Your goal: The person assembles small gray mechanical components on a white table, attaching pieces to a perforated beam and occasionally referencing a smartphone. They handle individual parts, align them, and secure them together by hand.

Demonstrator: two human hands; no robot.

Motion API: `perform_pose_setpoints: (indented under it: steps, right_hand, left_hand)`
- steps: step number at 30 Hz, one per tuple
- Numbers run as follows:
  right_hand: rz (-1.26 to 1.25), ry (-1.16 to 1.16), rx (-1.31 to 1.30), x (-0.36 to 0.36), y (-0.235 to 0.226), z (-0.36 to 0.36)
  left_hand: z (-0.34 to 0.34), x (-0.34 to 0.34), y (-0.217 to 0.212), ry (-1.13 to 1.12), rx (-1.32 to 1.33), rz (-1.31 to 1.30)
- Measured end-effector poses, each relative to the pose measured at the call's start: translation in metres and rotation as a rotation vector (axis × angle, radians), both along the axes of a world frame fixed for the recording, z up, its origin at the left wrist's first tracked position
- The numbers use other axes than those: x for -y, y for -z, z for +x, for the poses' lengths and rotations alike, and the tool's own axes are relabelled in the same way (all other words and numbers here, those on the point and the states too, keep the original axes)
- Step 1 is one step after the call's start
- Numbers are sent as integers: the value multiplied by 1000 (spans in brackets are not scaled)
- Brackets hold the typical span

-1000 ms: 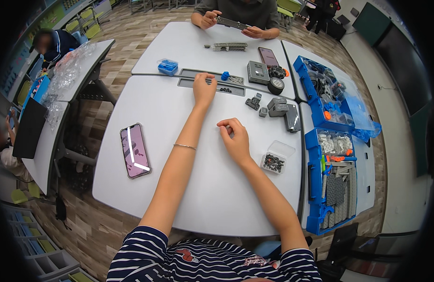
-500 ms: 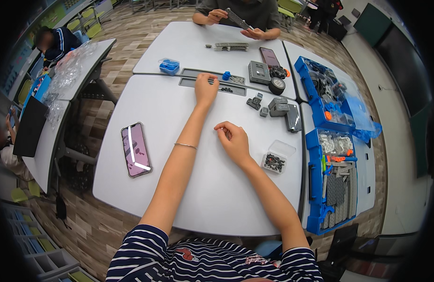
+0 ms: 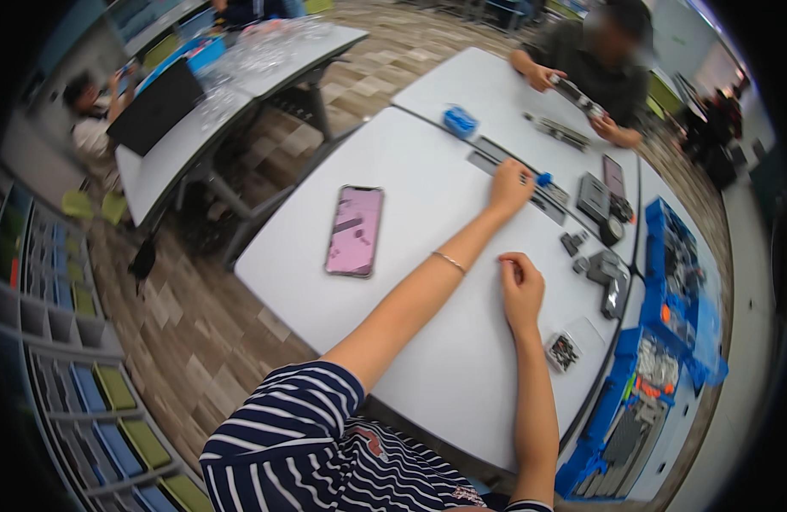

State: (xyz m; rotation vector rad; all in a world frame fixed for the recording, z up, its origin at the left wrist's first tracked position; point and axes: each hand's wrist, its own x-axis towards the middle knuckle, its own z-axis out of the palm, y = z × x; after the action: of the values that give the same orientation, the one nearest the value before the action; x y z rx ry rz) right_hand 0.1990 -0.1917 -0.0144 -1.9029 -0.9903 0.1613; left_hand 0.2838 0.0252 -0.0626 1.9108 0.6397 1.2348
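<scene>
My left hand reaches across the white table to the grey recessed tray. Its fingers are curled together over the tray; anything between them is too small to make out. Beside the fingers lie small blue parts. My right hand is nearer to me, over the tabletop, with thumb and fingers bent together; whatever it may hold is hidden. Grey building blocks lie to its right. Closer to me stands a small clear box of dark little pieces. A phone with a lit pink screen lies left of my arms.
Across the table a person holds a grey beam assembly. A blue box, a grey block unit, a wheel and another phone are on the tables. Blue parts cases line the right side.
My view has turned to the left and tilted, so the table appears shifted right. Both hands keep nearly the same places over the table, their fingers still closed.
</scene>
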Motion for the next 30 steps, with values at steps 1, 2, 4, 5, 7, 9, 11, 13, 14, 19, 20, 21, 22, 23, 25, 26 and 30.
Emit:
perform_pose_setpoints:
  steps: [1,2,4,5,7,9,11,13,14,19,20,21,22,23,25,26,30]
  right_hand:
    - [4,-7,-11,1,0,0]
    - [-10,7,-29,0,0,0]
    - [15,-14,-38,0,0,-1]
    - [10,-7,-53,0,-1,-1]
    - [18,-20,-43,0,-1,-1]
    - [13,-23,-44,1,-2,-1]
    - [-2,-14,-53,0,-2,-1]
    - [12,-22,-46,0,-2,-1]
    - [0,-15,-53,0,-1,-1]
    - [28,-21,-41,0,1,0]
    - [20,-10,-49,0,1,0]
    - [27,-17,-37,0,1,0]
    - [20,-16,-35,0,1,0]
    - [1,-7,-45,0,1,0]
    - [-2,-14,-51,0,0,0]
    - [-27,-1,-69,0,0,0]
    - [7,-22,-60,0,1,0]
  left_hand:
    - [0,1,-2,1,3,-23]
    - [-1,2,-4,11,3,-49]
    - [-2,4,-7,10,15,-69]
    - [-3,4,-9,20,2,-91]
    - [-4,6,-11,17,21,-103]
    - [-5,7,-12,31,10,-129]
    - [-5,7,-13,32,32,-122]
    - [-5,6,-12,32,37,-124]
    - [-5,6,-12,28,40,-123]
    - [-5,6,-12,42,42,-134]
    - [-5,6,-12,44,46,-135]
    - [-5,6,-12,43,34,-149]
    - [-4,6,-13,48,63,-143]
    - [-4,7,-13,49,75,-149]
    - [-4,6,-13,48,85,-146]
    - [-4,6,-14,48,81,-138]
    - [-1,6,-10,41,65,-151]
